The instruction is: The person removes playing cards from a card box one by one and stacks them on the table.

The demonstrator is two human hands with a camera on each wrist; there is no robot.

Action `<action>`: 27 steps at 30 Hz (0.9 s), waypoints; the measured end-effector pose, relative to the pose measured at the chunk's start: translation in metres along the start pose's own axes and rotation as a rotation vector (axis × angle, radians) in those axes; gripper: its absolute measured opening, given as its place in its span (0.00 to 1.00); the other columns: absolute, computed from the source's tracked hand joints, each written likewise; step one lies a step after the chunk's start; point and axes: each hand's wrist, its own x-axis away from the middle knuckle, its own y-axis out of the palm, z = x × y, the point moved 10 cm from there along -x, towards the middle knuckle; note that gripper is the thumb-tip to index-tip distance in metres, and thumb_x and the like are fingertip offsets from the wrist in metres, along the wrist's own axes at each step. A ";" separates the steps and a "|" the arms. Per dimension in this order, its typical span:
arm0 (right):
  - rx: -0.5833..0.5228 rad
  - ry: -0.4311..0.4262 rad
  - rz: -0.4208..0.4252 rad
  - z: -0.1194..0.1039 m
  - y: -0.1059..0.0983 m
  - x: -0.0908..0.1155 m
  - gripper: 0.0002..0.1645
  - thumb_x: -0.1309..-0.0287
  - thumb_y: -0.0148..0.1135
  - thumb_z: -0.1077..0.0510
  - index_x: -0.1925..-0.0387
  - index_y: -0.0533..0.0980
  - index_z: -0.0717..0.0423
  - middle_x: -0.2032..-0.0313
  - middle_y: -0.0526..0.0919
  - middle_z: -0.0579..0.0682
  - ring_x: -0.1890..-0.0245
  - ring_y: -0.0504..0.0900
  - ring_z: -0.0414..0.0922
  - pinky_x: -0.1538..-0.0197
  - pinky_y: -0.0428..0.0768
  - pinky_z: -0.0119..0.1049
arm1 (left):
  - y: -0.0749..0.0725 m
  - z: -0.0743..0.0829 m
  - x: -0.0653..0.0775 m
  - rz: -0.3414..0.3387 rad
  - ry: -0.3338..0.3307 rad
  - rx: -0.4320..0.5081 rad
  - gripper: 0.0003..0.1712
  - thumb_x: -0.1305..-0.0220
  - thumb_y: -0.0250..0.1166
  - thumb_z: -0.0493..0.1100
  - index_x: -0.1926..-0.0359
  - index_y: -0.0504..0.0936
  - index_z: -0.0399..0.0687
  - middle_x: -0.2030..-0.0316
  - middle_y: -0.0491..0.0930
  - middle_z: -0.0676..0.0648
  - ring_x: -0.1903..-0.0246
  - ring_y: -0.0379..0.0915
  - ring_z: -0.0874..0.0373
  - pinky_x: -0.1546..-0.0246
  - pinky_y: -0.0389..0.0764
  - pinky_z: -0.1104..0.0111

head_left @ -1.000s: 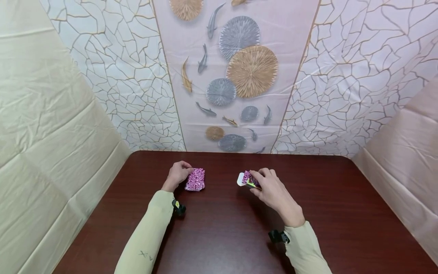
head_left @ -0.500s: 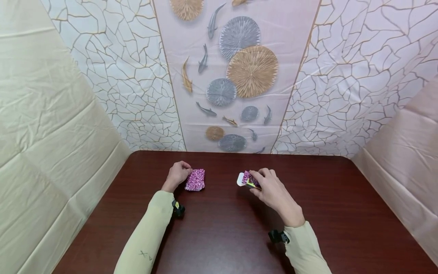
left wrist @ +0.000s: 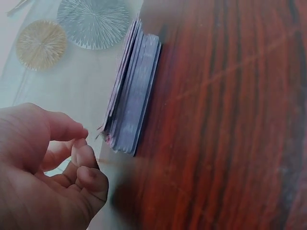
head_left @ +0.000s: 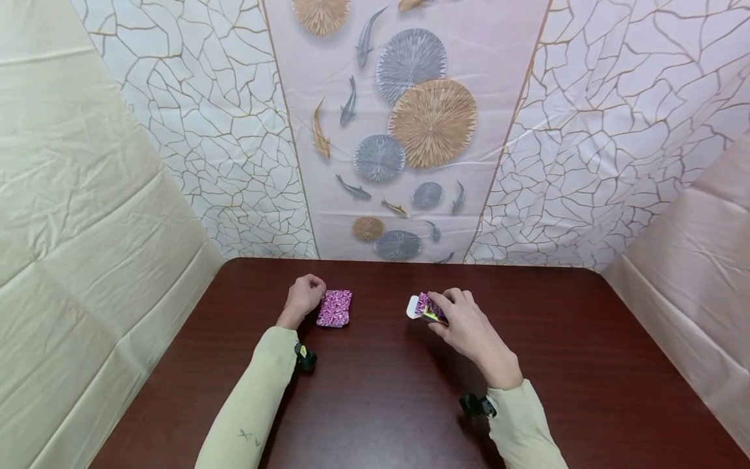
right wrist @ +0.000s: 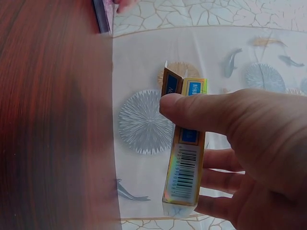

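- In the head view, the right hand (head_left: 463,319) covers much of the box (right wrist: 184,167); the side against the fingers is hidden.
- Just below the right thumb (right wrist: 206,112), the box's fine print is too small to read.
- Beside the left hand (head_left: 303,301), the stack of cards (head_left: 334,309) hides its underside; its edges blur past counting.
- Behind both hands, the left sleeve (head_left: 249,404) and right sleeve (head_left: 521,423) run off the head view's bottom edge.

Downward head view, 2 wrist close-ups
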 end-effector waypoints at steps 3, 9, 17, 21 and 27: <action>-0.002 0.004 -0.013 0.000 0.000 0.000 0.33 0.53 0.76 0.58 0.43 0.77 0.58 0.55 0.78 0.60 0.57 0.72 0.56 0.56 0.78 0.50 | -0.003 0.006 0.004 0.028 0.029 0.010 0.13 0.31 0.55 0.47 0.56 0.80 0.45 0.65 0.80 0.46 0.64 0.74 0.52 0.62 0.74 0.63; -0.002 0.002 -0.017 -0.002 0.000 -0.001 0.33 0.52 0.76 0.58 0.43 0.76 0.58 0.55 0.78 0.60 0.56 0.72 0.56 0.56 0.77 0.51 | -0.007 0.022 0.009 0.062 0.084 0.028 0.13 0.32 0.55 0.48 0.56 0.80 0.47 0.65 0.80 0.46 0.65 0.74 0.53 0.62 0.74 0.63; 0.003 0.006 -0.019 -0.001 0.002 0.000 0.34 0.53 0.76 0.58 0.42 0.76 0.57 0.54 0.77 0.60 0.55 0.73 0.57 0.56 0.78 0.51 | -0.007 0.046 0.021 0.066 0.117 0.117 0.13 0.31 0.55 0.49 0.54 0.80 0.48 0.62 0.80 0.46 0.65 0.74 0.54 0.64 0.74 0.65; 0.003 -0.003 -0.009 -0.002 0.001 -0.001 0.34 0.53 0.77 0.58 0.43 0.77 0.58 0.55 0.77 0.60 0.56 0.73 0.57 0.56 0.78 0.51 | -0.006 0.058 0.027 0.071 0.146 0.163 0.13 0.31 0.56 0.49 0.55 0.80 0.47 0.64 0.83 0.44 0.64 0.79 0.51 0.65 0.74 0.68; 0.000 -0.013 0.004 -0.005 0.000 -0.001 0.34 0.54 0.77 0.59 0.43 0.77 0.58 0.56 0.78 0.60 0.56 0.73 0.57 0.57 0.77 0.51 | -0.004 0.071 0.037 0.026 0.164 0.279 0.13 0.30 0.56 0.48 0.52 0.78 0.45 0.60 0.84 0.35 0.59 0.82 0.38 0.64 0.77 0.67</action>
